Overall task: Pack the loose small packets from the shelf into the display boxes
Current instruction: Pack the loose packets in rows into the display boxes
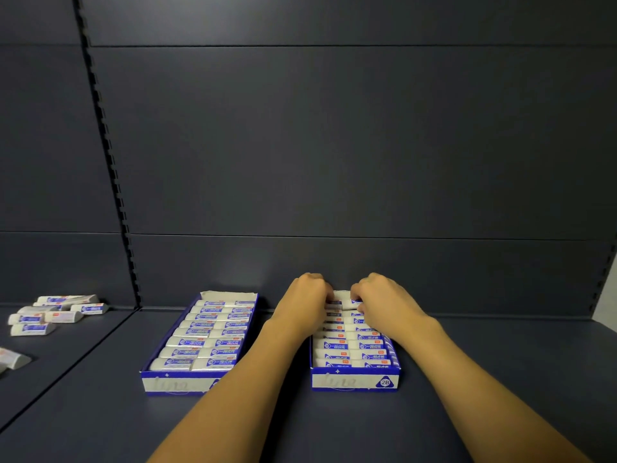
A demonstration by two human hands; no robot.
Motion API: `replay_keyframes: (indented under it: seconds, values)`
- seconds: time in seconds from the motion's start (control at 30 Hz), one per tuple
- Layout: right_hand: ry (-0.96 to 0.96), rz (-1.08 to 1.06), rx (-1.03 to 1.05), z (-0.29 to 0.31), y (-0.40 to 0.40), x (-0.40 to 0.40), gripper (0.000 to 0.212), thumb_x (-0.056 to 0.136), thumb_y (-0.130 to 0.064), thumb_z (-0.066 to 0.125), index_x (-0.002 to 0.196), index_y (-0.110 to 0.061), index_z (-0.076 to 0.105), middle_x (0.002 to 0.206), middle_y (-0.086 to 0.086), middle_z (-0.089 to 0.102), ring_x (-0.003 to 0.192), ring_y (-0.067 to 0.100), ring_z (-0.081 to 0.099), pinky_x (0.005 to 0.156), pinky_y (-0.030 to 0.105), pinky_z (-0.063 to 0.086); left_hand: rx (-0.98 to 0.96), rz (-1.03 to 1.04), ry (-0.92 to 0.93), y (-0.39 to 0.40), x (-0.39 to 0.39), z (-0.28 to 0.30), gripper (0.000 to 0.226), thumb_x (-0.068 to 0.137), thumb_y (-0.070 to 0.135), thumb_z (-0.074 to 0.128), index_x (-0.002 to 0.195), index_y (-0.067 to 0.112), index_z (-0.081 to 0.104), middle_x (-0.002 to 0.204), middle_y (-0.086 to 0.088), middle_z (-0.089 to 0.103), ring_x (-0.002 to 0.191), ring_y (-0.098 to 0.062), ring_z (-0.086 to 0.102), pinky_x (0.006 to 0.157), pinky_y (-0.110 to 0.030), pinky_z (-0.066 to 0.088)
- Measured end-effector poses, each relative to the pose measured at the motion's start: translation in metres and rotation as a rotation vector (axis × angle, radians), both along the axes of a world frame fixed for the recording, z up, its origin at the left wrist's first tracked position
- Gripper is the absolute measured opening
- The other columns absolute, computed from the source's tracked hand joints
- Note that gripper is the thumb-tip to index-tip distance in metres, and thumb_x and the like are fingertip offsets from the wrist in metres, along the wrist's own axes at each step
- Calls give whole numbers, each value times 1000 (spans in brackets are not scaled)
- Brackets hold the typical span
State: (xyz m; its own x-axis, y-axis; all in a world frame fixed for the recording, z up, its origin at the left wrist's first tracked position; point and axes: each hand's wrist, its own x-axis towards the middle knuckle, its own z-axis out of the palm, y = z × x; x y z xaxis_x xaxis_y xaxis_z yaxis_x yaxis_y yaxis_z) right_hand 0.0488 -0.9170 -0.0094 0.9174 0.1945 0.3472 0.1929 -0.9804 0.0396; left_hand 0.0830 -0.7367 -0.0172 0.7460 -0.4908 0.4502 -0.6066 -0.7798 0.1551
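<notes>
Both hands, the left hand (305, 304) and right hand (380, 300), curl over the far rows of small white-and-blue wrapped packets (350, 345) in the blue-and-white cardboard display box (355, 380) beneath them; whether they pinch one, I cannot tell. Pressing unevenly could buckle a row. There are two boxes, the second (177, 384) to their left, and about eight loose packets (50, 312) far left on the dark shelf (500, 379).

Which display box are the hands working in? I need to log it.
The right display box, marked 2B on its front. Both the left hand and right hand reach into its far end; the left display box sits untouched.

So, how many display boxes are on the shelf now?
2. The left box sits full, untouched; the right box has both hands, left hand and right hand, at its far end.
</notes>
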Motion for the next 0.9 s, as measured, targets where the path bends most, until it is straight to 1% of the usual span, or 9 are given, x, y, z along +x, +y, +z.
replay_keyframes:
  seconds: [0.13, 0.27, 0.43, 0.53, 0.63, 0.7, 0.8, 0.9]
  values:
    - [43, -26, -7, -1, -1, 4, 26, 94, -28, 70, 119, -23, 65, 117, 2, 56, 89, 11, 54, 78, 25, 52, -14, -12, 6, 1, 3, -2, 32, 90, -1, 62, 118, 12, 72, 120, -5, 62, 108, -21, 60, 94, -35, 55]
    - [58, -45, -8, -3, -1, 9, 25, 94, -28, 70, 119, -23, 67, 117, 4, 55, 86, 11, 50, 75, 23, 49, -26, -19, 6, 1, 5, -4, 33, 90, -1, 62, 118, 13, 72, 119, -5, 61, 109, -20, 59, 94, -34, 54]
    - [80, -66, -8, -4, 0, 12, 28, 94, -29, 70, 121, -22, 67, 119, 5, 53, 87, 11, 48, 79, 26, 50, -38, -29, 2, 2, 7, -7, 32, 91, 0, 62, 117, 14, 72, 117, -4, 62, 107, -18, 59, 93, -32, 55]
    - [81, -56, -3, -1, 1, 10, 24, 94, -29, 69, 117, -22, 67, 119, 4, 54, 86, 10, 47, 78, 26, 50, -38, -32, 10, 3, 7, -4, 31, 92, 3, 64, 119, 15, 72, 118, -2, 62, 107, -17, 59, 93, -30, 54]
    - [67, -25, 43, 3, 0, 1, 22, 94, -26, 69, 115, -22, 65, 116, 1, 58, 92, 12, 56, 78, 25, 53, -18, -34, 32, 4, 4, 1, 30, 92, 5, 63, 119, 15, 71, 118, -3, 62, 104, -17, 61, 91, -29, 54]
    - [52, 11, 108, 6, -1, -3, 27, 93, -26, 70, 118, -22, 63, 117, -2, 59, 100, 13, 60, 80, 26, 54, -20, -16, 55, 5, 2, 3, 30, 92, 6, 63, 120, 16, 71, 119, -2, 62, 103, -17, 61, 92, -31, 54]
    - [89, 53, 188, 16, -4, -9, 35, 92, -27, 72, 124, -22, 61, 120, -4, 59, 101, 10, 59, 79, 25, 53, -29, 11, 79, 9, -3, 11, 28, 95, 7, 61, 120, 16, 70, 120, -3, 63, 105, -18, 61, 93, -32, 54]
    - [119, 86, 171, 28, -8, -16, 35, 92, -26, 71, 125, -20, 63, 121, -1, 60, 104, 14, 59, 84, 29, 53, -40, 71, 85, 15, -7, 26, 30, 94, 6, 56, 119, 14, 72, 122, -6, 67, 111, -22, 62, 96, -33, 50]
